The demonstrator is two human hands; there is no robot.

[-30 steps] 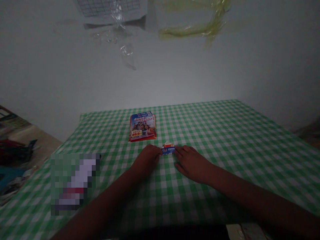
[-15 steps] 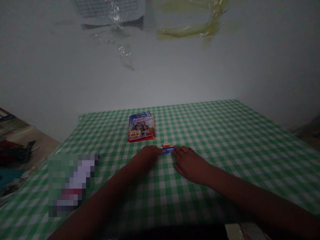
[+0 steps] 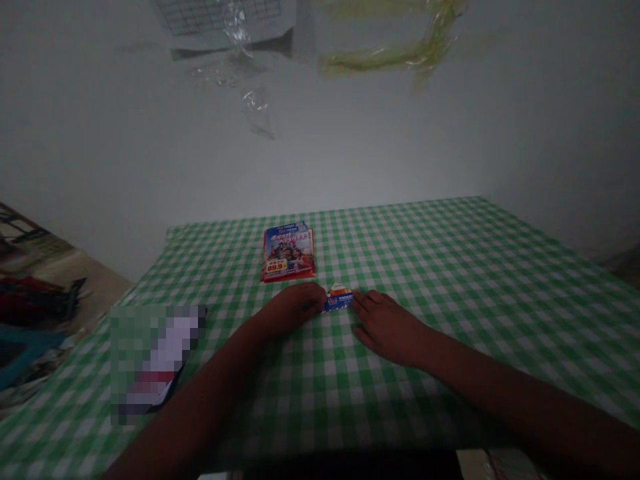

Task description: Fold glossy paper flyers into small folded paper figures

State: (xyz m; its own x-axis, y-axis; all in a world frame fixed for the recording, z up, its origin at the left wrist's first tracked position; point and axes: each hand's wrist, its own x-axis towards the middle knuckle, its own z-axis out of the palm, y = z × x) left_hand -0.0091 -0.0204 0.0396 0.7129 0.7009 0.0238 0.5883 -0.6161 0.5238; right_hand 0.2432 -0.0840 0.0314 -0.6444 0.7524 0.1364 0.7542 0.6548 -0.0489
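Observation:
A small folded piece of printed paper (image 3: 339, 298), blue, white and red, lies on the green checked tablecloth (image 3: 450, 280). My left hand (image 3: 295, 307) rests knuckles up on the cloth, its fingertips pressed against the paper's left end. From the other side my right hand (image 3: 385, 323) lies flat with fingers stretched toward the paper's right end, touching it. Just beyond the hands a stack of colourful printed flyers (image 3: 289, 253) lies flat.
A blurred-out flat object (image 3: 157, 363) lies on the cloth at the near left. A white wall (image 3: 350, 147) with taped plastic scraps rises behind the table. Clutter sits on the floor at the far left (image 3: 35, 313).
Both hands stay at the folded paper with barely any movement; the view has shifted slightly.

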